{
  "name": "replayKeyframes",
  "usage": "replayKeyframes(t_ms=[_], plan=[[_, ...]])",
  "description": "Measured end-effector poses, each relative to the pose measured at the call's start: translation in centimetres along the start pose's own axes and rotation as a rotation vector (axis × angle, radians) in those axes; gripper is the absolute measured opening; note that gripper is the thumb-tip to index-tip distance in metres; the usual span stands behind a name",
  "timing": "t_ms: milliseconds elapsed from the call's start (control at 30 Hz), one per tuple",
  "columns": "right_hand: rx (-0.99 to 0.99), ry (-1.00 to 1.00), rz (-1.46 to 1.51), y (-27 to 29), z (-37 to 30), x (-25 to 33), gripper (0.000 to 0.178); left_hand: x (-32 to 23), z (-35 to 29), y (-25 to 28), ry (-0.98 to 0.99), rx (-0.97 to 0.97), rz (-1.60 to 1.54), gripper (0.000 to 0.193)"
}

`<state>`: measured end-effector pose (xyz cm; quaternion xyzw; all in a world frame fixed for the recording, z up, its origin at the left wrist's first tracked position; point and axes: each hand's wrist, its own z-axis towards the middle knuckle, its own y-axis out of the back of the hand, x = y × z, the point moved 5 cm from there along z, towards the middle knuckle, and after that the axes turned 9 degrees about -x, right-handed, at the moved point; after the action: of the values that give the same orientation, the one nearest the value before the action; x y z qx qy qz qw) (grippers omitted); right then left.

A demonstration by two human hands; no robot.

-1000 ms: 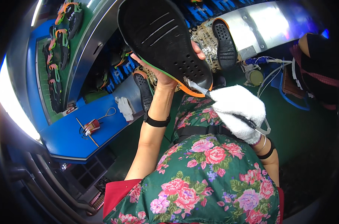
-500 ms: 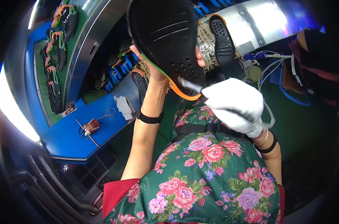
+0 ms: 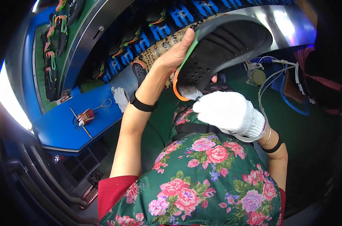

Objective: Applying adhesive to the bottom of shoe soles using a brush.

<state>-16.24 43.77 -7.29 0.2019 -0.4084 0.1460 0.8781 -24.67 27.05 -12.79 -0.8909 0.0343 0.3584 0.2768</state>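
We see the bare fingers of the left hand [image 3: 173, 56] closed around the edges of a black sole [image 3: 231, 45], one digit along its green side and a fingertip at the opposite edge; the rest are hidden behind it. The gloved fingers of the right hand [image 3: 229, 115] are curled shut on a brush [image 3: 190, 92], its bristles against the sole's orange-rimmed end. We find the sole in mid-air above the apron [image 3: 212, 169], its long axis slanting from that perforated end at lower left to the broad end at upper right, the hollowed face tilted partly toward us. The left forearm rises steeply; the right hand lies back upward, pointing left, its forearm bent up from lower right. Further left, we notice a white glove [image 3: 120, 98] on the blue table [image 3: 62, 132].
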Motion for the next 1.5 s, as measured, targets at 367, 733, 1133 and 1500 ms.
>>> replayKeyframes(t_ms=[367,733,1133,1500], plan=[[0.044,-0.051,0.131,0.4,1.3,-1.0,0.025,2.4,1.3,2.1,0.019,-0.007,0.063,0.098],[-0.547,-0.611,0.186,6.1,1.2,-4.2,0.022,7.1,1.2,1.1,-0.065,0.033,-0.599,0.058],[-0.282,-0.185,-0.022,6.1,1.7,-2.6,0.023,9.9,-1.6,2.5,-0.081,-0.223,-0.847,0.051],[-0.449,-0.193,-0.241,7.2,1.5,1.6,0.018,6.8,-0.2,-5.2,-0.086,0.062,-1.052,0.083]])
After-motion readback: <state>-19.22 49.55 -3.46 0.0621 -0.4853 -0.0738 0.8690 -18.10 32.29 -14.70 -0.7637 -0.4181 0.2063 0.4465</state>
